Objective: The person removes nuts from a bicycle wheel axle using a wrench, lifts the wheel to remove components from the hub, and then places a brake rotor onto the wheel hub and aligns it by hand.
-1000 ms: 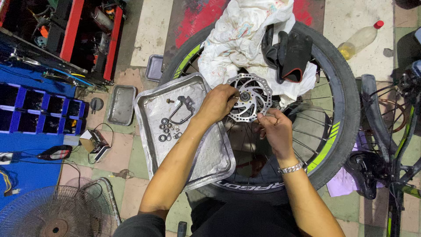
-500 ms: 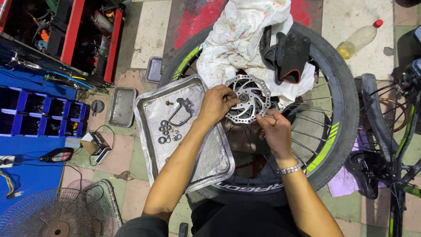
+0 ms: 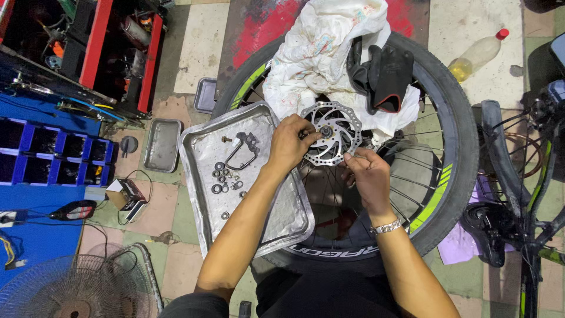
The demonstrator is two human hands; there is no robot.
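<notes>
A bicycle wheel (image 3: 453,129) with a black tyre and green stripes lies flat on the floor. At its hub sits a perforated silver brake disc (image 3: 334,134). My left hand (image 3: 289,142) grips the disc's left edge, fingers curled near the hub. My right hand (image 3: 366,174) pinches the disc's lower right edge; a metal watch is on that wrist. A dented metal tray (image 3: 276,218) rests on the wheel's left side and holds several washers, bolts and a small black bracket (image 3: 242,147).
A white cloth (image 3: 318,53) and a black glove (image 3: 385,73) lie on the wheel's far side. A plastic bottle (image 3: 478,54) is at top right, a bicycle frame (image 3: 518,176) at right. Small trays (image 3: 161,145), blue bins (image 3: 47,153), a red tool cabinet (image 3: 94,47) and a fan (image 3: 76,288) stand left.
Both hands stay on the brake disc with only slight finger shifts. The wheel and tray have not moved.
</notes>
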